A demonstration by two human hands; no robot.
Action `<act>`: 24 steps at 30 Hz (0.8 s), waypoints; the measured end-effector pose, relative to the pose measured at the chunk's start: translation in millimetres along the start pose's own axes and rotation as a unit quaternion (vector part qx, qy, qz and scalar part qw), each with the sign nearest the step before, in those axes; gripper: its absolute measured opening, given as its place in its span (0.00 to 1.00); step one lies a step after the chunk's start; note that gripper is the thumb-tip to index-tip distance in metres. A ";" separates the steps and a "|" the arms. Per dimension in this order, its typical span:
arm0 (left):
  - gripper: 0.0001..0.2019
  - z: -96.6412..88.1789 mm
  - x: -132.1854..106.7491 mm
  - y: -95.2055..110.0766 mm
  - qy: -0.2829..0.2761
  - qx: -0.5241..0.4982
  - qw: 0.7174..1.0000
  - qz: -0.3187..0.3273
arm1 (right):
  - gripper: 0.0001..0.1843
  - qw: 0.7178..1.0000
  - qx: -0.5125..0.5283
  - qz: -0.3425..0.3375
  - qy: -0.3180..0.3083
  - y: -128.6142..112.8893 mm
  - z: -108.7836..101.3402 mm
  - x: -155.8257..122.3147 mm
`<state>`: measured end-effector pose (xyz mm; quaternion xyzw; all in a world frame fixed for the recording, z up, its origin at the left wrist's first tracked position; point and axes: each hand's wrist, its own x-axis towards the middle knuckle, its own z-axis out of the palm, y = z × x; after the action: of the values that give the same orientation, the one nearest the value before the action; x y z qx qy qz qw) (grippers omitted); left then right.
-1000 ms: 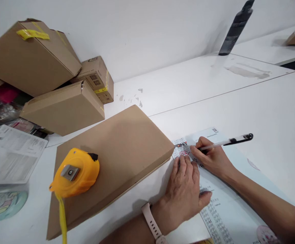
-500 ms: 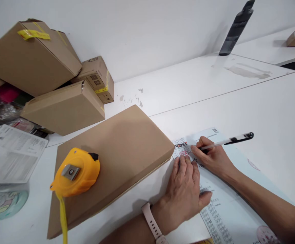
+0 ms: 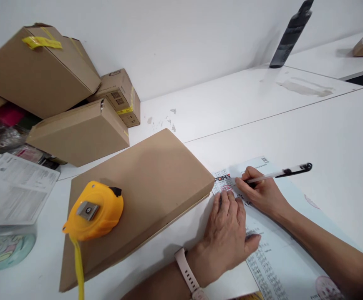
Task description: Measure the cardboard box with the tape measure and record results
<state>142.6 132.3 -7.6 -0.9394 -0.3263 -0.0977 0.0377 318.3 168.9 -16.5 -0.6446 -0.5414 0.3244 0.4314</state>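
My right hand [image 3: 263, 193] is closed on a clear pen with a black cap [image 3: 281, 172], its tip down on a printed sheet [image 3: 281, 254] near a red and black logo. My left hand [image 3: 228, 233] lies flat on the same sheet with fingers stretched out, holding it down; a pale watch band is on that wrist. Just left of both hands lies a flat cardboard box [image 3: 144, 187] with a yellow tape measure [image 3: 94, 210] on top, its yellow blade hanging over the box's front edge.
Several cardboard boxes [image 3: 75, 129] are stacked at the back left by the wall. Printed papers [image 3: 15, 187] and a patterned packet [image 3: 6, 248] lie at the left edge. A dark upright object [image 3: 289, 35] stands at the back right on the white table [image 3: 325, 129].
Almost nothing differs: the pen has shifted very slightly on the sheet, and the view has drifted a little. My left hand stays put.
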 end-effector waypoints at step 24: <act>0.38 -1.7 0.2 -1.1 -0.028 -0.023 0.999 0.000 | 0.13 0.997 -0.053 -0.031 0.056 6.8 -9.7 6.3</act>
<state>141.8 133.0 -5.8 -0.9424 -0.3248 -0.0790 0.0069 331.0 172.9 -18.3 -0.6667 -0.5523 0.2450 0.4363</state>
